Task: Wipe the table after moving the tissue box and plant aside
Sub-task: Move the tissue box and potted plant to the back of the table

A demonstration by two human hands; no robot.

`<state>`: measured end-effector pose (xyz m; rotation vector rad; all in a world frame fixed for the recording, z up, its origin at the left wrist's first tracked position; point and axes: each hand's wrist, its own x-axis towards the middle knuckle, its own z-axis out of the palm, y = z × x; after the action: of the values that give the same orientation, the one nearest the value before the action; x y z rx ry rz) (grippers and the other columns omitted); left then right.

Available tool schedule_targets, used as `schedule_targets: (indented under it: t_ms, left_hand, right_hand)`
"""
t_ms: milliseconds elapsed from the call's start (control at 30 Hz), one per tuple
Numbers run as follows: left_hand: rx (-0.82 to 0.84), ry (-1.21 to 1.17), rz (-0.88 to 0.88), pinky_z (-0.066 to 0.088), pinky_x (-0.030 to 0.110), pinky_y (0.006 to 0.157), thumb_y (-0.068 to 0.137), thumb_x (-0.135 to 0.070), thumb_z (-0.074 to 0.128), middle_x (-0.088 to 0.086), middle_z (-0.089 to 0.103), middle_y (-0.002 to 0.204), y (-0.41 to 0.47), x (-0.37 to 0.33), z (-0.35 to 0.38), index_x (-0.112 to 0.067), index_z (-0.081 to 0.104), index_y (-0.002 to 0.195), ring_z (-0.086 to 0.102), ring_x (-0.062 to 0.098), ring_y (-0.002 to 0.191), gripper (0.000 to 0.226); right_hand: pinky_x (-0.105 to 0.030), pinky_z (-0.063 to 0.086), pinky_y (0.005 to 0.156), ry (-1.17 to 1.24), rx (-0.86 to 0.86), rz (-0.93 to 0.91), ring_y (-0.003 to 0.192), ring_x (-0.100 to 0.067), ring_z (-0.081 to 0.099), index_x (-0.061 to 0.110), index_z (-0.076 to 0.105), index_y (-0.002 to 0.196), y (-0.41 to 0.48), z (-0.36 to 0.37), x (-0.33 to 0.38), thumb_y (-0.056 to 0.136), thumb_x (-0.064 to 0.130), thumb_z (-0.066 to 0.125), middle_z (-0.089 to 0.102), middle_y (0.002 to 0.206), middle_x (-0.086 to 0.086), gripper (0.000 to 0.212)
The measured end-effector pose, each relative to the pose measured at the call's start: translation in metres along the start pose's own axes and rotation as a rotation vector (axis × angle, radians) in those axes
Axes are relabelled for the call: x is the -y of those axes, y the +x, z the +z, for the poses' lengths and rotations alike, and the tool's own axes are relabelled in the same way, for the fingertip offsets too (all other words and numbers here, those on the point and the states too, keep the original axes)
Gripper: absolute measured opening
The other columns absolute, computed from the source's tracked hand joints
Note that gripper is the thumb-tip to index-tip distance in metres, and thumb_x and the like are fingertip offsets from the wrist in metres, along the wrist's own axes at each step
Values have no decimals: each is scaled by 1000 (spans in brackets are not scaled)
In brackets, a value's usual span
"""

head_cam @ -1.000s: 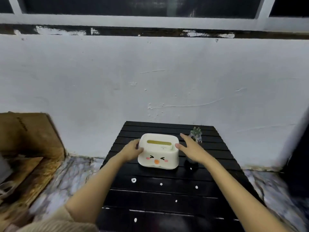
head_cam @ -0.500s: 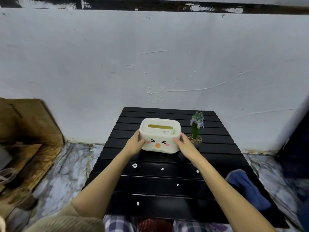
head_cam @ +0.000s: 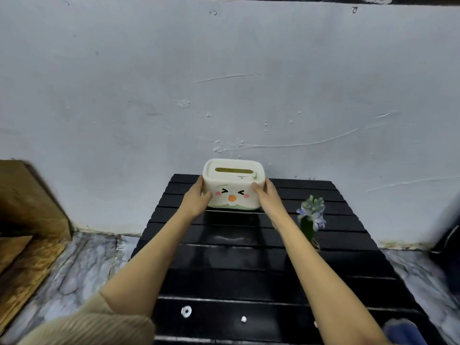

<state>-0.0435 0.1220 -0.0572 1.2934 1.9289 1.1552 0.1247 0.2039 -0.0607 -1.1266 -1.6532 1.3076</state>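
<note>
- At far left, off the counter (head_cam: pixel 249 275), a cardboard slab (head_cam: pixel 27 220) leans by the wall; it plays no part here.
- The left hand (head_cam: pixel 196 201) is closed on the left end of the box (head_cam: pixel 232 185), fingers wrapped round the side, thumb toward the front face.
- The box is raised, held over the counter's back edge near the wall, its printed face toward the person. Whether its base touches the slats is hard to tell. A grip on both ends likely keeps it level during the move.
- The right hand (head_cam: pixel 267 197) is closed on the box's right end in the same way, mirroring the left.
- The plant (head_cam: pixel 311 220) stands upright on the right side of the counter, apart from the box and just beside the right forearm. It looks not yet moved, so it seems next.
- White crumbs (head_cam: pixel 186 312) dot the near slats, the mess to wipe.
- A blue cloth (head_cam: pixel 403 332) shows at the near right corner, probably for wiping.
</note>
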Motion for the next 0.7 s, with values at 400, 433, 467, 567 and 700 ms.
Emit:
schedule_targets:
  t_ms: [400,433,467,567,700]
  left_hand:
    - [-9,63,8,36,29,96,88,-10,42,7,47,141,54,50,12,-22,21,144,44,26,129,61]
    - [-11,72,-21,34,31,101,89,-13,43,7,41,146,51,50,12,-19,15,145,40,26,133,63]
    - [-19,85,-42,31,33,108,90,-16,44,8,34,150,47,50,10,-17,13,145,35,26,136,64]
    - [-48,128,-55,23,36,115,91,-15,45,9,25,154,26,51,1,-13,18,144,26,25,141,60]
    - [-53,145,-73,24,35,113,90,-11,44,10,31,151,-17,62,-2,-13,27,142,31,26,138,54]
  right_hand:
    - [-13,40,81,-136,-33,-144,108,-9,44,18,41,129,44,12,-30,92,16,45,48,130,-5,37]
    - [-21,40,89,-153,-43,-149,113,-12,45,20,38,132,38,12,-29,92,16,47,46,135,-7,41]
    - [-28,38,97,-171,-52,-156,121,-16,44,21,34,135,31,11,-29,91,17,48,43,138,-7,46]
    - [-29,30,104,-224,-26,-161,132,-20,35,18,23,141,-2,8,-26,92,21,49,34,146,-8,55]
    - [-31,28,111,-251,45,-136,136,-17,30,17,23,141,-54,1,-36,91,22,51,29,150,-5,57]
